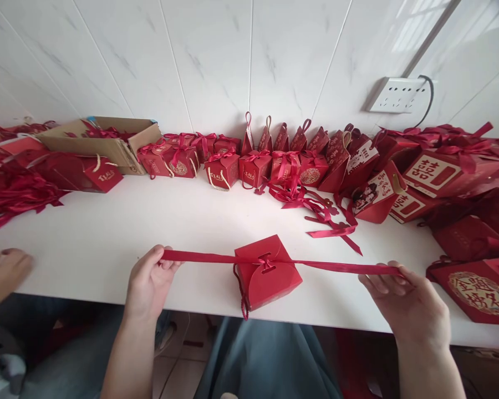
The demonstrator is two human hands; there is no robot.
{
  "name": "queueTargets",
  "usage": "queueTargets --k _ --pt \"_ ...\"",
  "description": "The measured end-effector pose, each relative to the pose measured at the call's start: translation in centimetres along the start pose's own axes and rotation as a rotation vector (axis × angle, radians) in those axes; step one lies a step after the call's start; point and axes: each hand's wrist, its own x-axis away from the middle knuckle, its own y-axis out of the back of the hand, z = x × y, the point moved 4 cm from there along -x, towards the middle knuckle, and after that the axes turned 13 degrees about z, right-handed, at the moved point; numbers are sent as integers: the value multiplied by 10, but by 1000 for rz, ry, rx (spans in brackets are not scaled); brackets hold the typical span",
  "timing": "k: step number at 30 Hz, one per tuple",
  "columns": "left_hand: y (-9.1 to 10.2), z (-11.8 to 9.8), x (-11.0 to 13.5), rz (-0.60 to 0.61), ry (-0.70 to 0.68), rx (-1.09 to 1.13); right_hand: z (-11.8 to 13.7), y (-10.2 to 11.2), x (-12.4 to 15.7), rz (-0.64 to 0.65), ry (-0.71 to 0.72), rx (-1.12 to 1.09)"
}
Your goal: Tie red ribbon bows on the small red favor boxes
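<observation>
A red gift box (283, 282) sits near the front edge of the white table, its lid closed by flaps with slots in the middle. Through those slots runs a red ribbon (208, 257), crossed in a small knot at the centre. My left hand (152, 277) pinches one ribbon end and my right hand (407, 299) the other, so both tails stretch out sideways above the tabletop. A twisted dark red cord handle (242, 293) hangs down the box's left side.
Along the wall stand several finished red boxes (220, 169) and triangular ones. Loose ribbons (336, 221) lie before them. A cardboard carton (143, 138) and a ribbon heap (16, 194) are at left, stacked boxes (436, 172) at right. Another person's hand (4, 274) rests at far left.
</observation>
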Motion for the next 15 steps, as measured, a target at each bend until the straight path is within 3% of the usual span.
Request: queueTargets --k 9,15 --pt "3 -2 2 -45 -61 62 12 4 3 35 123 152" --pt "8 -2 0 -43 -61 25 12 7 7 59 89 149"
